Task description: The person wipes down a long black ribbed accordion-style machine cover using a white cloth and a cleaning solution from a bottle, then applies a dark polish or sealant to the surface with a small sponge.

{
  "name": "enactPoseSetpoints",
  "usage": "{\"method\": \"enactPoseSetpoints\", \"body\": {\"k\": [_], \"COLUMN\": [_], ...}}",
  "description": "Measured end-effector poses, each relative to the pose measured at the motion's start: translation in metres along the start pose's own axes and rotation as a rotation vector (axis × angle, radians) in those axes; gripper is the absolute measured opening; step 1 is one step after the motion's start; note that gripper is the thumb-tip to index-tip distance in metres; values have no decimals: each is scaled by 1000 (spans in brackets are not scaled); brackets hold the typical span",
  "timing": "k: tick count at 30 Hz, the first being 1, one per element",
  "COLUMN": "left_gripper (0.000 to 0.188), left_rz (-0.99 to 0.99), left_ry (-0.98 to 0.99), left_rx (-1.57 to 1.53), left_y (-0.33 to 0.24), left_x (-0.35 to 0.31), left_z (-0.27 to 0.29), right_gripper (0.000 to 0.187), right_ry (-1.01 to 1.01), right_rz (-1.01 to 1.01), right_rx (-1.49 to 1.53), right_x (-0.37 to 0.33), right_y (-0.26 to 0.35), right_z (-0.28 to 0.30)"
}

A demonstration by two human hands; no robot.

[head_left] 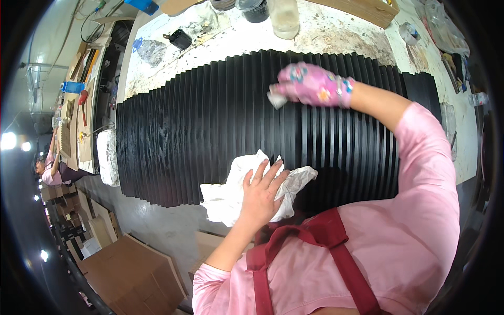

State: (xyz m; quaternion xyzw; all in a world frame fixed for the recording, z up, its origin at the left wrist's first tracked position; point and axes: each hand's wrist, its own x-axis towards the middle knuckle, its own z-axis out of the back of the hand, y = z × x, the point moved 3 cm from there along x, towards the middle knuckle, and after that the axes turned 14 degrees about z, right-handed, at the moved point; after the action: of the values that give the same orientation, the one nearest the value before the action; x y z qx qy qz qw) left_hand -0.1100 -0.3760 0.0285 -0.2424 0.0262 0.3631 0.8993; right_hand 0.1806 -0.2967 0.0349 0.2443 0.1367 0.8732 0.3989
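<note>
A long black pleated bellows [210, 121] lies across the table in front of me. My left hand [261, 195], bare, rests with fingers spread on a crumpled white cloth [223, 198] at the near edge of the bellows. Farther off, my right hand [312, 85] wears a pink flowered glove over the far middle part of the pleats. Its fingers are closed on a small white wad [276, 100], which looks like cloth or paper. Whether the wad touches the pleats I cannot tell.
On the stained white tabletop [336, 44] beyond stand a clear jar [284, 20], a dark tub [254, 9] and a small black object [180, 39]. A cardboard box [131, 275] sits at lower left. Another person [52, 168] works at the far left bench.
</note>
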Motion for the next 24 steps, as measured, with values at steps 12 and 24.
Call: {"method": "enactPoseSetpoints", "body": {"k": [12,24], "left_gripper": [64,43], "left_rz": [-23,153], "left_ry": [-29,-433], "left_rx": [-4,-131], "left_y": [-1,47], "left_x": [1,-24], "left_z": [3,58], "right_gripper": [30,42], "right_ry": [-77,-85], "right_rz": [-652,-607], "right_rx": [337,-384], "right_x": [-1,67], "right_y": [-19,-39], "right_z": [13,-11]}}
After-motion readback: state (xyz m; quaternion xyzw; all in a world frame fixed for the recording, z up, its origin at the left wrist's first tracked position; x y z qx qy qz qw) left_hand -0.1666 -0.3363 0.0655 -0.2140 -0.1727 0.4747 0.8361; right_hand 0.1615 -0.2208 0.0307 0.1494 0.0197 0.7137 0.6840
